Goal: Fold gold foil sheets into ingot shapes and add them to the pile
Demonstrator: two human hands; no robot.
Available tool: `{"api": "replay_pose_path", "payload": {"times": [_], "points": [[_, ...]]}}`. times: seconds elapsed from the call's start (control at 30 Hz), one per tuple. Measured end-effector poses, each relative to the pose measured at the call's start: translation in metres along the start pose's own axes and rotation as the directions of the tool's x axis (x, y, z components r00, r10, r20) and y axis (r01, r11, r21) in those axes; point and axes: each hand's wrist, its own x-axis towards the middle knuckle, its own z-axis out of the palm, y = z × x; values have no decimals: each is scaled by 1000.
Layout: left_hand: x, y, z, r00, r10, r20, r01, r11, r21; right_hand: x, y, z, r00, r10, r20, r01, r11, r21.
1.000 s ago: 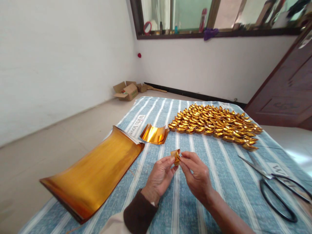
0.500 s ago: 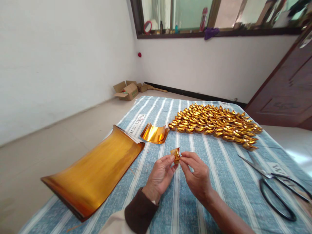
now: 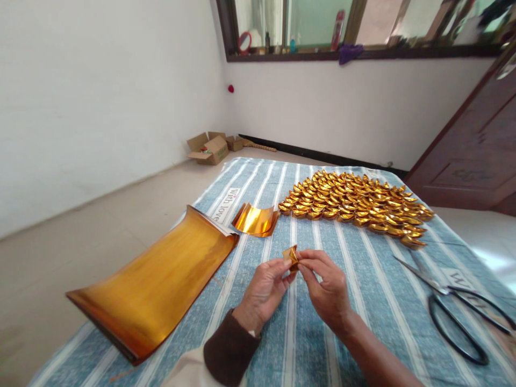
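Both my left hand (image 3: 264,288) and my right hand (image 3: 327,287) pinch one folded gold paper (image 3: 293,258) over the striped cloth (image 3: 308,349); the pose has barely altered in the last second, so the folding, I judge, has advanced little. The paper's pointed corner aims away from me, as its long axis seems to, though my grip hides part. Beyond lie small gold sheets (image 3: 255,220), then boat-shaped gold pieces (image 3: 350,202).
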Motion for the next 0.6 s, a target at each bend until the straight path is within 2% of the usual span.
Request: {"api": "replay_pose_path", "payload": {"times": [0.6], "points": [[4,-5,0,998,45,35,-45,999,9,-4,4,4,1000,13,-10,-13,999,-41]]}}
